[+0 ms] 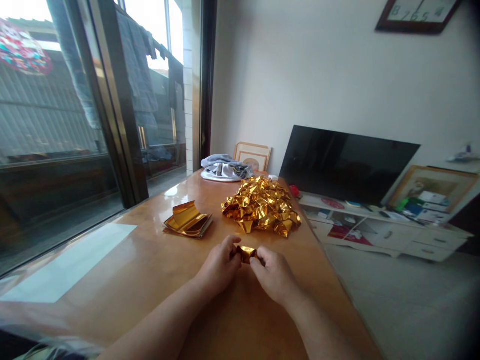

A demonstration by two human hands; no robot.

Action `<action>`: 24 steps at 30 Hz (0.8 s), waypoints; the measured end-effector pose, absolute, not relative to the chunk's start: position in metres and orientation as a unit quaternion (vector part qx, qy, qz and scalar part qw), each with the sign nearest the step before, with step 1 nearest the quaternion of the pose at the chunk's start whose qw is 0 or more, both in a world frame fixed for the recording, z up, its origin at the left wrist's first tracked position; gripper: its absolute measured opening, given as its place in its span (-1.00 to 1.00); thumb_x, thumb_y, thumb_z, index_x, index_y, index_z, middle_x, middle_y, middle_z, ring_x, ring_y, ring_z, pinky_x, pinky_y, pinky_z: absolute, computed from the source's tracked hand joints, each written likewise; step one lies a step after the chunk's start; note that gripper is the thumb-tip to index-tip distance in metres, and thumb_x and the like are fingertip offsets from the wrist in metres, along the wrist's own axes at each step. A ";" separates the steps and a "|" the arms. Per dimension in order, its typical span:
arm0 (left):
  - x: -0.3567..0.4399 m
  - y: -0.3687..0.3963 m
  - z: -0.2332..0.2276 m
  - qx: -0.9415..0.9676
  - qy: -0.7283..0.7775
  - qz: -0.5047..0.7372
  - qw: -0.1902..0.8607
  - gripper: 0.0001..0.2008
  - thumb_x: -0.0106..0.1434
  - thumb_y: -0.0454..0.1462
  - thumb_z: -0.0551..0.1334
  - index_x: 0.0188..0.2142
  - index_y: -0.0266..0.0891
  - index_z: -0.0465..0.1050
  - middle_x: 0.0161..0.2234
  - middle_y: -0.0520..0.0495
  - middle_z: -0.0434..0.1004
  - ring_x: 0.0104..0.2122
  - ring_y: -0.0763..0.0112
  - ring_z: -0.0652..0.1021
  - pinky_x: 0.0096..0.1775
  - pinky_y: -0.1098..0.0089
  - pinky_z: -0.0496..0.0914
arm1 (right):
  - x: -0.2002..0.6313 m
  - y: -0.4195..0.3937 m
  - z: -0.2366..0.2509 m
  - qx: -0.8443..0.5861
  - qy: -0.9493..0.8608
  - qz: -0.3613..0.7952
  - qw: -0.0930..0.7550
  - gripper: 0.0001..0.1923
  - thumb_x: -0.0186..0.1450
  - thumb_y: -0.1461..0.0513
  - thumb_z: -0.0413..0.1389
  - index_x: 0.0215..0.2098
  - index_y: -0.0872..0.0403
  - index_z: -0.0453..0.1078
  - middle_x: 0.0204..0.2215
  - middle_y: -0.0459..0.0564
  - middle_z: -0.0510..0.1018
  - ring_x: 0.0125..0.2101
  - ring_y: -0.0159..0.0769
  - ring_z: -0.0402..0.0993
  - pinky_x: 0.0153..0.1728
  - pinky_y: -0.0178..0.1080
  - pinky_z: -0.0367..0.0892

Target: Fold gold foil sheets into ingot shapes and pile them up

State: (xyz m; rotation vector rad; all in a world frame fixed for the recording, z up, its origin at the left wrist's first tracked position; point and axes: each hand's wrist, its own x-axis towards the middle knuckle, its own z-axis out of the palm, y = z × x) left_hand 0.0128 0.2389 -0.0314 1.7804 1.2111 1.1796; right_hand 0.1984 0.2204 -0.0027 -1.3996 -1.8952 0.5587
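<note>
Between my two hands is a small piece of folded gold foil paper [247, 254], held just above the wooden table. My left hand [224, 260] grips its left end with the fingers closed. At the right end, my right hand [273, 270] pinches it, thumb on the near side. Some of the fingers are hidden behind the foil. Just beyond my hands lies a heap of folded gold foil pieces [262, 206]. To the left of the heap sits a stack of gold foil sheets [187, 221], with the top ones curling up.
The glossy table [157, 280] runs away from me, its right edge beside the floor. Folded cloth [225, 168] lies at the far end. A pale sheet [71, 262] is on the left by the glass door [90, 110]. A television [345, 162] stands on a white cabinet [390, 235].
</note>
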 end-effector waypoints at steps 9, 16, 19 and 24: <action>0.013 0.238 -0.031 0.680 0.474 0.452 0.329 -0.68 0.23 -0.34 0.16 0.00 -0.17 0.32 -0.37 -0.01 0.57 -0.41 0.36 0.58 -0.36 0.42 0.38 | 0.199 0.222 -0.003 -0.541 -0.709 0.261 0.370 -0.80 0.21 0.19 0.08 -0.56 0.02 0.27 -0.63 -0.12 0.41 -0.54 -0.33 0.27 -0.51 -0.32 0.04; 0.013 0.239 -0.031 0.667 0.456 0.465 0.361 -0.68 0.24 -0.32 0.18 0.00 -0.20 0.30 -0.37 -0.03 0.57 -0.41 0.37 0.58 -0.38 0.43 0.38 | 0.202 0.227 -0.008 -0.531 -0.712 0.281 0.364 -0.78 0.26 0.18 0.04 -0.54 0.03 0.24 -0.62 -0.14 0.40 -0.56 -0.36 0.28 -0.56 -0.33 0.03; 0.013 0.240 -0.029 0.646 0.459 0.478 0.378 -0.72 0.25 -0.30 0.19 -0.04 -0.21 0.28 -0.41 0.00 0.56 -0.47 0.40 0.56 -0.42 0.45 0.37 | 0.203 0.227 -0.008 -0.530 -0.700 0.315 0.360 -0.78 0.28 0.18 0.02 -0.52 0.04 0.25 -0.63 -0.15 0.40 -0.58 -0.37 0.30 -0.58 -0.34 0.04; 0.015 0.238 -0.022 0.619 0.458 0.483 0.418 -0.75 0.23 -0.27 0.22 -0.10 -0.22 0.26 -0.46 0.06 0.51 -0.56 0.45 0.53 -0.50 0.48 0.35 | 0.202 0.226 -0.007 -0.539 -0.661 0.386 0.353 -0.77 0.29 0.15 0.01 -0.50 0.04 0.27 -0.65 -0.16 0.40 -0.62 -0.39 0.30 -0.61 -0.35 0.11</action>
